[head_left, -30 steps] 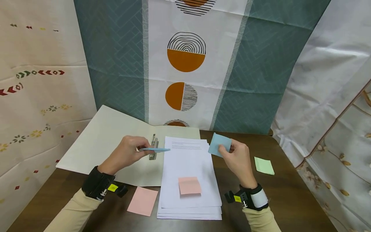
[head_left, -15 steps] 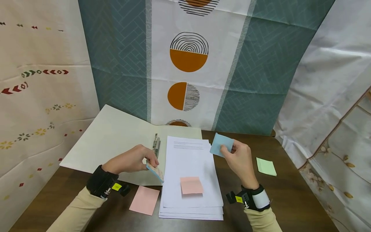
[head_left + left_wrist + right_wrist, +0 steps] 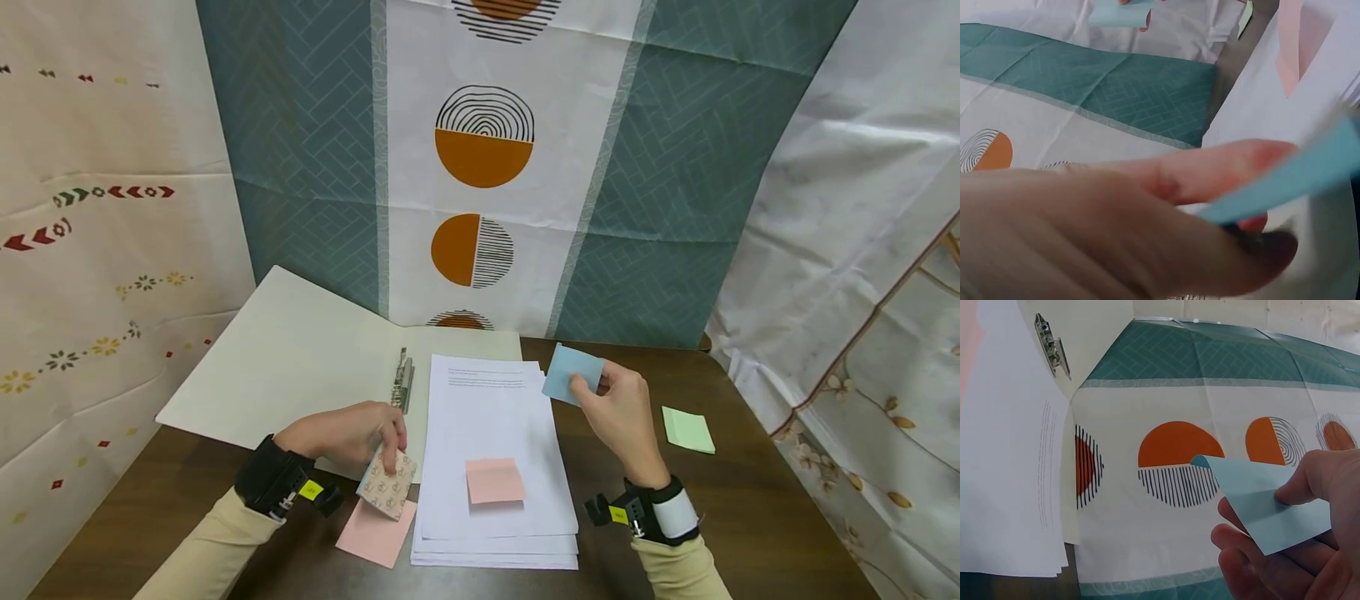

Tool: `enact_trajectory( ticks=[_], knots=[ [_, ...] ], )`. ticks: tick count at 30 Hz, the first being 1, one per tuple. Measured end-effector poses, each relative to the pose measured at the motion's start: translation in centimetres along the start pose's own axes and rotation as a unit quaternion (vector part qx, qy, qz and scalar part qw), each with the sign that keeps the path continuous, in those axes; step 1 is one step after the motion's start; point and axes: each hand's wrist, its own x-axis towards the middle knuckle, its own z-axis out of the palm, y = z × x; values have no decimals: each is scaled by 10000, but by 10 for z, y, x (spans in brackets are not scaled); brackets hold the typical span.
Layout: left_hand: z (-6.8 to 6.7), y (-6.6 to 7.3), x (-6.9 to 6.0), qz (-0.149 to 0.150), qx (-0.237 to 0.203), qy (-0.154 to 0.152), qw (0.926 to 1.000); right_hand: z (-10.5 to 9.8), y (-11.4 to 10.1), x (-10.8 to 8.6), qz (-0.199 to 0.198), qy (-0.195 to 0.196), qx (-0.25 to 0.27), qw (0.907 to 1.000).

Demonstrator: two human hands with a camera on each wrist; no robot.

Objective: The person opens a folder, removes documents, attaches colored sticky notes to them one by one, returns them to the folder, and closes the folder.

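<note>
In the head view the left hand [image 3: 351, 435] pinches a blue sticky note pad [image 3: 387, 482], its patterned backing facing up, above a pink pad [image 3: 375, 535] on the table. The left wrist view has the blue pad [image 3: 1297, 178] edge-on between thumb and fingers. My right hand [image 3: 621, 410] pinches a single-looking blue note [image 3: 572, 373] at the upper right of a paper stack [image 3: 487, 425]; its far edge curls in the right wrist view, thumb on the blue note [image 3: 1260, 494]. A pink note [image 3: 495, 482] lies on the stack.
Behind the left hand lies an open white folder [image 3: 300, 358] with a metal clip [image 3: 402, 383], partly under the papers. A green pad [image 3: 687, 430] sits on the brown table [image 3: 750, 517], right of the right hand. Patterned cloths hang at the back and sides.
The left hand has moved down and turned its blue pad from edge-on to backing up, over the pink pad. The right hand and its blue note have stayed nearly still.
</note>
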Motion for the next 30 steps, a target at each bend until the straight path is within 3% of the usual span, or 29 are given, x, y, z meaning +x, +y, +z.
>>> enact_trajectory(
  ticks=[8, 16, 23, 30],
  knots=[
    [0, -2, -4, -226, 30, -258, 9994, -1, 0, 0, -33, 2, -2, 10000],
    [3, 1, -5, -420, -51, -178, 9989, -1, -3, -1, -36, -22, 31, 10000],
    [2, 1, 7, -492, 132, 514, 9974, -1, -3, 0, -97, -18, 72, 9999],
    [-2, 10, 17, -143, 342, 1236, 9916, -1, -2, -1, -268, 111, -34, 9996]
  ],
)
